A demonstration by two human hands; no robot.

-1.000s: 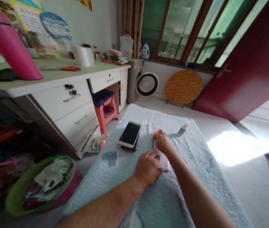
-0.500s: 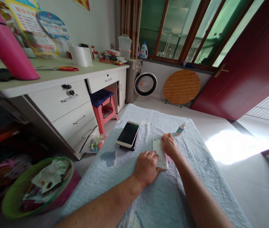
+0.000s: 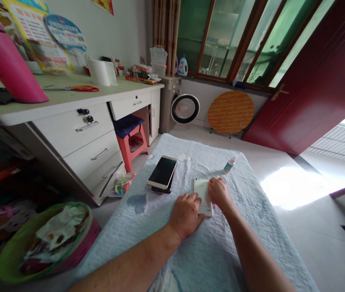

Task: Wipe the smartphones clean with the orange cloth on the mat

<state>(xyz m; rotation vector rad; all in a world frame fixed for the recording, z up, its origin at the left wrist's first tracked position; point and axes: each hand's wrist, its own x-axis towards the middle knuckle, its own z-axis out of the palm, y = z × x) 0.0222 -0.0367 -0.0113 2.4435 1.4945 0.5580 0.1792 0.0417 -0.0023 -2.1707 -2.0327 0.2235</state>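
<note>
A white phone lies back up on a light blue quilted cover. My left hand grips its left side, with the fingers at the long edge and the thumb at the lower end. At the phone's right edge, my right hand is closed on a small orange thing, mostly hidden by the fingers. To the left, a gold-framed phone rests screen up on a dark one. Beyond my right hand stands a small spray bottle.
A white desk runs along the left, bearing a pink flask, scissors and a paper roll. A green-rimmed bin with waste sits at lower left. A red stool stands under the desk.
My right hand has moved slightly down along the phone's right edge with the orange thing. My left hand keeps its grip. The whole view has shifted slightly.
</note>
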